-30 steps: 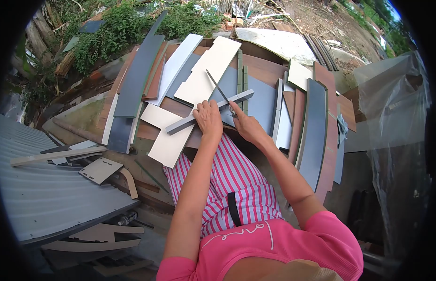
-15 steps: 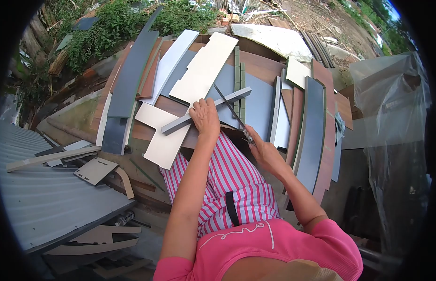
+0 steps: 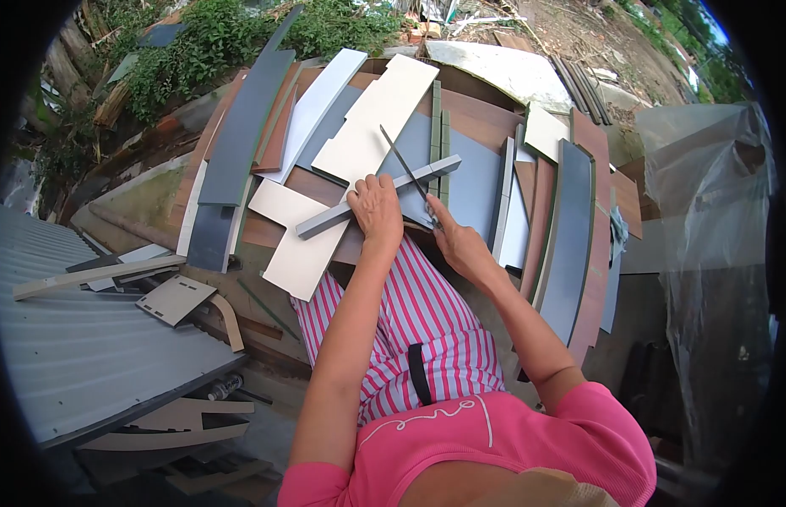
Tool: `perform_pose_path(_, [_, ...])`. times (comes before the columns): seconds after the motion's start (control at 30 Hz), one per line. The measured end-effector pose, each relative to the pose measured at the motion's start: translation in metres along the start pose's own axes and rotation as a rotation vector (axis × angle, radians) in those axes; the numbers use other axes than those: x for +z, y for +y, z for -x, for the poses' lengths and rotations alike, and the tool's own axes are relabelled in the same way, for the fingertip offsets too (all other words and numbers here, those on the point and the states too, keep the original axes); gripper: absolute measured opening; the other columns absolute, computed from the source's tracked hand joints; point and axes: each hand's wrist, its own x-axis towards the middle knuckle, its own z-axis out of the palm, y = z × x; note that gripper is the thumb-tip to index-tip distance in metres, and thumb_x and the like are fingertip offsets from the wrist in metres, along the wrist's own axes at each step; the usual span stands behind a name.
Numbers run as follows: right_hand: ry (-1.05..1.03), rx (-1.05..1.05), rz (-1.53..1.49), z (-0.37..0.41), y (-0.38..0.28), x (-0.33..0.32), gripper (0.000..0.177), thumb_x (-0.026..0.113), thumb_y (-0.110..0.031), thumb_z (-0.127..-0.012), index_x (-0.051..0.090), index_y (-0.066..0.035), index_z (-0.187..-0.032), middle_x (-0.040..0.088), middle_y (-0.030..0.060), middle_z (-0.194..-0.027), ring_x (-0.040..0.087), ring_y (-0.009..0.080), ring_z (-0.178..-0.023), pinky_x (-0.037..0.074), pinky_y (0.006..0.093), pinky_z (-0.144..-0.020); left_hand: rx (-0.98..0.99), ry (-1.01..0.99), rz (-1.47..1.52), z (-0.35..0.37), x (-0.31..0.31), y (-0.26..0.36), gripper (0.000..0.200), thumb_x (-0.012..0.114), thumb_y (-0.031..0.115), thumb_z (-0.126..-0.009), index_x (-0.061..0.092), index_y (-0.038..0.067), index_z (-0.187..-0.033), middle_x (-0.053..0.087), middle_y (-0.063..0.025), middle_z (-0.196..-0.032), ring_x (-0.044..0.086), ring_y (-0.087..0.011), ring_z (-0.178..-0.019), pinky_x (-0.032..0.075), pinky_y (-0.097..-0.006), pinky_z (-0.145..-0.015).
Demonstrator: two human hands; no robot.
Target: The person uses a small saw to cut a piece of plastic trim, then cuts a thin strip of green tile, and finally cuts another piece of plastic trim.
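A narrow grey strip (image 3: 329, 219), with marks across its far part, lies at a slant over a pale notched board (image 3: 304, 245). My left hand (image 3: 378, 205) is closed over the strip, fingers curled round it and pressing it down. In my right hand (image 3: 457, 245) is the handle of a thin-bladed hand saw (image 3: 399, 155). Its dark blade lies across the strip to the right of my left hand, the tip pointing up and left. Beyond the strip, another pale notched board (image 3: 380, 114) lies on the stack.
Grey-blue boards (image 3: 564, 245) and brown boards lie on the right. Dark boards (image 3: 245, 139) and a white one (image 3: 317, 114) lie on the left. A corrugated sheet (image 3: 97, 338) is at lower left. Clear plastic sheeting (image 3: 705, 253) hangs at the right.
My right hand and the saw have moved forward and slightly left, so more blade reaches past the strip. My left hand still holds the strip; the whole view has shifted slightly.
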Motion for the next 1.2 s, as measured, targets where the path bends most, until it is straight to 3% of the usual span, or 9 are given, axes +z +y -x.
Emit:
perform_pose_path(0.17, [-0.073, 0.117, -0.014, 0.048, -0.009, -0.011, 0.063, 0.047, -0.012, -0.095, 0.017, -0.019, -0.15, 0.064, 0.0287, -0.077, 0.063, 0.0468, -0.073, 0.049, 0.0534, -0.069, 0.001, -0.01, -0.016, 0.0, 0.001, -0.001, 0.008, 0.053, 0.007, -0.083, 0.057, 0.006, -0.089, 0.058, -0.0108, -0.091, 0.054, -0.0277, -0.092, 0.038, -0.0411, -0.08])
perform_pose_path(0.3, [-0.064, 0.097, -0.041, 0.065, -0.012, -0.017, 0.063, 0.047, -0.012, -0.095, 0.018, -0.02, -0.15, 0.064, 0.0281, -0.076, 0.064, 0.0446, -0.074, 0.048, 0.0515, -0.069, -0.002, -0.024, -0.021, 0.0, 0.002, -0.003, 0.008, 0.052, 0.007, -0.083, 0.057, 0.006, -0.09, 0.058, -0.0111, -0.092, 0.054, -0.0281, -0.093, 0.038, -0.0414, -0.081])
perform_pose_path(0.43, [-0.088, 0.14, -0.033, 0.04, -0.005, -0.022, 0.061, 0.048, -0.012, -0.095, 0.021, -0.019, -0.149, 0.063, 0.0281, -0.074, 0.063, 0.0463, -0.075, 0.046, 0.0528, -0.069, -0.003, -0.016, -0.002, 0.0, 0.003, -0.002, 0.009, 0.052, 0.007, -0.084, 0.058, 0.006, -0.091, 0.058, -0.0113, -0.092, 0.055, -0.0282, -0.093, 0.038, -0.042, -0.081])
perform_pose_path(0.6, [0.04, -0.041, -0.045, -0.015, 0.002, 0.0, 0.06, 0.047, -0.013, -0.095, 0.021, -0.02, -0.149, 0.063, 0.0294, -0.08, 0.062, 0.0476, -0.076, 0.042, 0.0524, -0.067, -0.013, -0.011, -0.019, -0.001, 0.001, -0.001, 0.009, 0.052, 0.009, -0.084, 0.058, 0.006, -0.091, 0.058, -0.0111, -0.092, 0.055, -0.0279, -0.094, 0.038, -0.0419, -0.082])
perform_pose_path(0.77, [0.069, -0.016, -0.062, -0.029, -0.001, 0.013, 0.061, 0.047, -0.012, -0.095, 0.02, -0.019, -0.149, 0.062, 0.0308, -0.079, 0.062, 0.0484, -0.077, 0.043, 0.0532, -0.068, -0.018, -0.012, -0.031, 0.0, 0.003, -0.001, 0.009, 0.052, 0.009, -0.084, 0.058, 0.007, -0.091, 0.059, -0.0108, -0.093, 0.055, -0.0275, -0.094, 0.038, -0.0416, -0.081])
perform_pose_path(0.93, [0.011, 0.036, -0.048, 0.017, -0.002, 0.002, 0.061, 0.047, -0.013, -0.096, 0.02, -0.019, -0.149, 0.063, 0.0294, -0.077, 0.062, 0.0465, -0.074, 0.041, 0.0536, -0.065, -0.016, -0.019, -0.021, -0.001, 0.003, -0.001, 0.009, 0.053, 0.008, -0.083, 0.058, 0.006, -0.091, 0.058, -0.0109, -0.092, 0.054, -0.0278, -0.094, 0.038, -0.0416, -0.081])
perform_pose_path(1.03, [-0.035, 0.117, -0.05, 0.053, -0.008, -0.009, 0.062, 0.048, -0.013, -0.097, 0.018, -0.022, -0.151, 0.063, 0.024, -0.073, 0.064, 0.0392, -0.067, 0.045, 0.0487, -0.064, -0.015, -0.025, -0.013, -0.001, 0.002, -0.001, 0.009, 0.052, 0.008, -0.083, 0.058, 0.006, -0.09, 0.058, -0.0111, -0.092, 0.054, -0.028, -0.093, 0.037, -0.0416, -0.081])
perform_pose_path(1.1, [-0.101, 0.211, -0.214, 0.068, -0.009, -0.019, 0.06, 0.048, -0.016, -0.097, 0.02, -0.024, -0.15, 0.064, 0.0267, -0.078, 0.065, 0.0437, -0.076, 0.046, 0.051, -0.07, -0.01, -0.027, -0.006, -0.001, 0.004, -0.001, 0.009, 0.052, 0.008, -0.083, 0.058, 0.006, -0.09, 0.058, -0.0112, -0.092, 0.054, -0.0281, -0.093, 0.037, -0.0417, -0.081])
perform_pose_path(1.2, [-0.023, 0.152, -0.267, 0.067, 0.007, -0.017, 0.059, 0.048, -0.016, -0.097, 0.022, -0.024, -0.15, 0.065, 0.0276, -0.086, 0.066, 0.0421, -0.081, 0.045, 0.0495, -0.071, -0.001, -0.025, 0.006, -0.001, 0.005, -0.003, 0.01, 0.052, 0.007, -0.084, 0.058, 0.006, -0.091, 0.058, -0.0116, -0.093, 0.054, -0.0285, -0.094, 0.038, -0.042, -0.081])
